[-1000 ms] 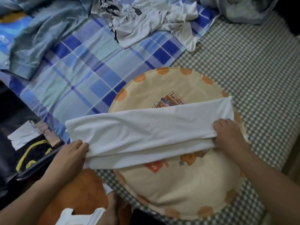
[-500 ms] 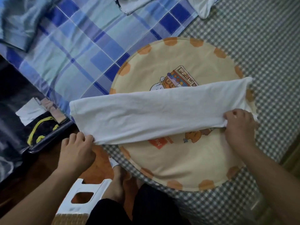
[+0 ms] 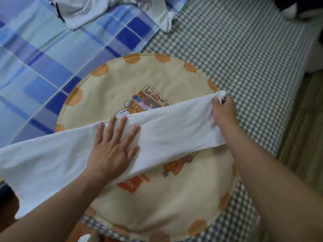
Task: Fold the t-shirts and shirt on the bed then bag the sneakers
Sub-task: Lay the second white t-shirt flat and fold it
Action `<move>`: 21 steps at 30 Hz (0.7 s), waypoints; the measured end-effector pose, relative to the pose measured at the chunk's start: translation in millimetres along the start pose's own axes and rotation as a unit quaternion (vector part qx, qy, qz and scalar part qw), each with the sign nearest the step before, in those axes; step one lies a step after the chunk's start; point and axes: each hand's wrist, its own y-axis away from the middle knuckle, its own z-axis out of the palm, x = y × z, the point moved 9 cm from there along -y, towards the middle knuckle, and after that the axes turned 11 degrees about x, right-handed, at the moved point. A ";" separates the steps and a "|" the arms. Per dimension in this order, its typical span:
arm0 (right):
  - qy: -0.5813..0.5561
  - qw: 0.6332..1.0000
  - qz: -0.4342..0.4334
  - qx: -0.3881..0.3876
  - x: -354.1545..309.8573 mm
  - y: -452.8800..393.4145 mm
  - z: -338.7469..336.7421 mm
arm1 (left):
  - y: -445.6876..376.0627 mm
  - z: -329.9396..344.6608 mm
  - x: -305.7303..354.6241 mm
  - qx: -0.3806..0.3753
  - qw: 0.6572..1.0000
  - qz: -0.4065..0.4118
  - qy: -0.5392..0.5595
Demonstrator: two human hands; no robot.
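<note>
Over at nine o'clock the white t-shirt (image 3: 174, 137), folded into a long band, trails off the bed edge, and from there it runs up across the round cushion (image 3: 157, 198) toward two o'clock. The left hand (image 3: 113, 147) lies flat on the band near the middle of the frame, fingers straight and spread, pressing the cloth down and gripping nothing. Further along at two o'clock the right hand (image 3: 222, 112) pinches the far end of the band, fingers curled round a bunched corner that lifts just off the cushion. This looks like the crosswise fold: the flat palm marks the crease line, and the pinched end wants to come over it toward nine o'clock. To do it well, keep that palm firm so the layers underneath don't slide, carry the end low and square, and match the edges before letting go, since thin jersey skews easily. Up at twelve o'clock another crumpled white garment (image 3: 83, 13) waits on the blue checked sheet (image 3: 52, 58), so there's folding left. No sneakers in view.
</note>
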 end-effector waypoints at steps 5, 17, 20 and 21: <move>-0.004 0.998 0.008 0.056 -5.7 -32.7 2.6 | -1.9 8.3 2.3 0.016 1.000 0.002 -0.027; 0.296 0.898 -0.322 -0.046 22.1 35.8 40.4 | 0.5 10.8 10.0 0.052 0.998 -0.014 -0.037; 0.302 0.924 -0.234 -0.005 16.6 30.8 29.2 | 6.9 7.8 1.8 0.058 0.997 -0.032 -0.032; 0.274 0.938 -0.212 0.026 3.6 47.2 26.2 | 12.5 5.8 -4.0 0.061 0.996 -0.052 -0.027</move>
